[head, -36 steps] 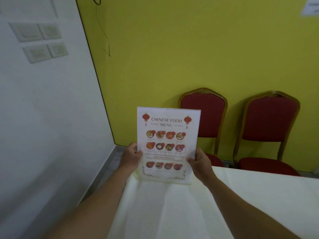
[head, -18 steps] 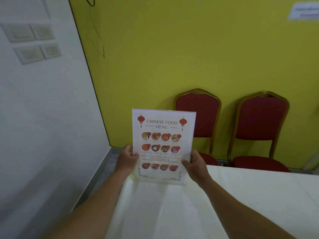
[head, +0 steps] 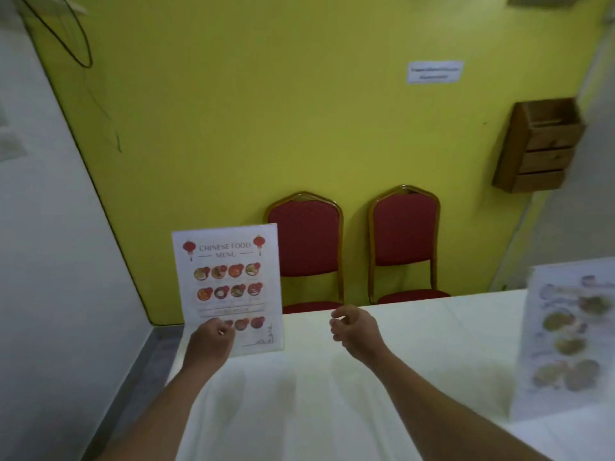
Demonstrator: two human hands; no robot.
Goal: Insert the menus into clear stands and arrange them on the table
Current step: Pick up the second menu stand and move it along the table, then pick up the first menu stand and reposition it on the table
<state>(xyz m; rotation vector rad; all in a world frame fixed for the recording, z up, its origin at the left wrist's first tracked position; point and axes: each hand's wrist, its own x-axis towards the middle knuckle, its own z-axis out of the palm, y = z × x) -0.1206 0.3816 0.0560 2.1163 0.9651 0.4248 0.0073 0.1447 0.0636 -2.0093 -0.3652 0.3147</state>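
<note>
Menu stand (head: pixel 229 287) upright on table (head: pixel 416 327), long axis vertical, facing camera; left hand (head: pixel 209 341) grasping it; right hand (head: pixel 356 331) released.

Both bare forearms reach forward from the bottom edge. The left hand (head: pixel 209 341) is curled, its fingers bunched and closed in front of it, knuckles toward the camera. The right hand (head: pixel 354 329) hovers apart from it, holding nothing, fingers loosely bent and parted, thumb and forefinger near each other.
</note>
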